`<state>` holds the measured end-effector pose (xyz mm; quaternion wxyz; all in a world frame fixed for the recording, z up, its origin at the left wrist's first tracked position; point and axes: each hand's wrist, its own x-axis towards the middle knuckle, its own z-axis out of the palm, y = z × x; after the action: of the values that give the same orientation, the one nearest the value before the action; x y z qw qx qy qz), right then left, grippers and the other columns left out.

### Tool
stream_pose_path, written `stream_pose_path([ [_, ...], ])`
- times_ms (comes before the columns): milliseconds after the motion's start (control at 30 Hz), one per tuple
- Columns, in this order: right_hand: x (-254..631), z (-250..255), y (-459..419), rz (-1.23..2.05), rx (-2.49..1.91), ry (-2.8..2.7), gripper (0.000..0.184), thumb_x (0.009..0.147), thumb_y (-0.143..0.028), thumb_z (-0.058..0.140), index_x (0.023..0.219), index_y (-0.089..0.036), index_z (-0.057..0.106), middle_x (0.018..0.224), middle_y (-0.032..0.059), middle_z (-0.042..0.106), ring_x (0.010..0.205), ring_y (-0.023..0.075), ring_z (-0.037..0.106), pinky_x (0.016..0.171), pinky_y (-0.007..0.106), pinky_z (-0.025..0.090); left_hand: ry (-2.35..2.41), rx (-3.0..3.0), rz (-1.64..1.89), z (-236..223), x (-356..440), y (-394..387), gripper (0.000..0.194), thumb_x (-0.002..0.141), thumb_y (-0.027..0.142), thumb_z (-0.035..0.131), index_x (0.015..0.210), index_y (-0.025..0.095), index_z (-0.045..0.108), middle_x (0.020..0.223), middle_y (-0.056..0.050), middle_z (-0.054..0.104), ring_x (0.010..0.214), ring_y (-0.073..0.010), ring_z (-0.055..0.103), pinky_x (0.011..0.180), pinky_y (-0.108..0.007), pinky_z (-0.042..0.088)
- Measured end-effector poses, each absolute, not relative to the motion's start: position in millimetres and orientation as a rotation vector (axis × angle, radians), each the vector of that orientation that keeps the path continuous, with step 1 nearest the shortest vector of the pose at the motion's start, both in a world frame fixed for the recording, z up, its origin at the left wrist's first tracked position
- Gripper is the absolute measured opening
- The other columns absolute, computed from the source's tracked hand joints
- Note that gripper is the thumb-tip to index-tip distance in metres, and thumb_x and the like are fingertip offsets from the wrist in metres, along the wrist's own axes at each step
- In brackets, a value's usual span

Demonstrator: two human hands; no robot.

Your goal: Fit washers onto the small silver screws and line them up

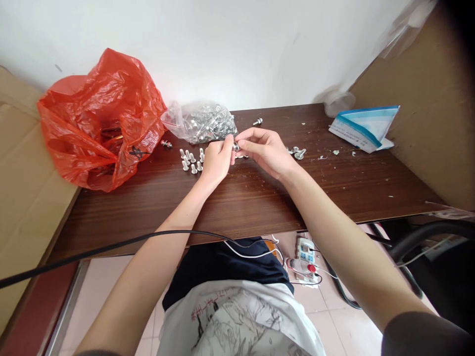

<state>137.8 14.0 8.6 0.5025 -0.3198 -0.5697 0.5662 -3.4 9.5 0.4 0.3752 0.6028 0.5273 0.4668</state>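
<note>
My left hand (217, 160) and my right hand (264, 149) meet above the dark wooden table (260, 198), both pinched on one small silver screw part (235, 146) between the fingertips. Just left of my left hand, several finished silver screws (190, 160) stand upright on the table. Behind the hands lies a clear plastic bag of silver hardware (202, 121). A few loose screws (298, 153) rest to the right of my right hand, and one more loose screw (257, 121) lies farther back.
A crumpled red plastic bag (100, 118) sits at the table's left rear. A blue-and-white packet (365, 127) lies at the right rear. Cardboard panels (419, 109) flank the table. A black cable (111, 245) crosses my left forearm. A power strip (306, 254) lies on the floor.
</note>
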Motion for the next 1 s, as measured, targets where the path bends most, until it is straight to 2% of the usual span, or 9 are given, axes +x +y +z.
stream_pose_path([
  [233,138.5,8.0,14.3,1.349,-0.795,-1.344,0.027,0.068,-0.037,0.081,0.08,-0.018,0.067,0.078,0.0012,0.067,0.073,0.0137,0.066,0.077,0.032,0.059,1.321,1.604,1.215,2.6,-2.4,8.2,0.049,0.093,0.049,0.044,0.053,0.02,0.049,0.045,0.0,0.049,0.05,-0.011,0.051,0.053,-0.024,0.041],
  [467,138.8,6.3,16.0,1.321,-0.819,-1.341,0.026,0.07,-0.036,0.081,0.081,-0.018,0.066,0.078,0.0017,0.067,0.074,0.014,0.066,0.074,0.032,0.058,1.331,1.571,1.208,2.6,-1.8,7.8,0.036,0.092,0.038,0.049,0.061,0.02,0.049,0.047,0.002,0.049,0.05,-0.0108,0.05,0.057,-0.026,0.04],
  [1000,138.4,4.5,17.2,1.29,-0.833,-1.332,0.022,0.068,-0.031,0.081,0.079,-0.018,0.067,0.077,0.0008,0.066,0.071,0.0127,0.063,0.076,0.032,0.056,1.389,1.61,1.184,4.8,-1.1,5.4,0.023,0.088,0.023,0.05,0.066,0.02,0.045,0.051,0.003,0.052,0.051,-0.0105,0.05,0.058,-0.026,0.037],
])
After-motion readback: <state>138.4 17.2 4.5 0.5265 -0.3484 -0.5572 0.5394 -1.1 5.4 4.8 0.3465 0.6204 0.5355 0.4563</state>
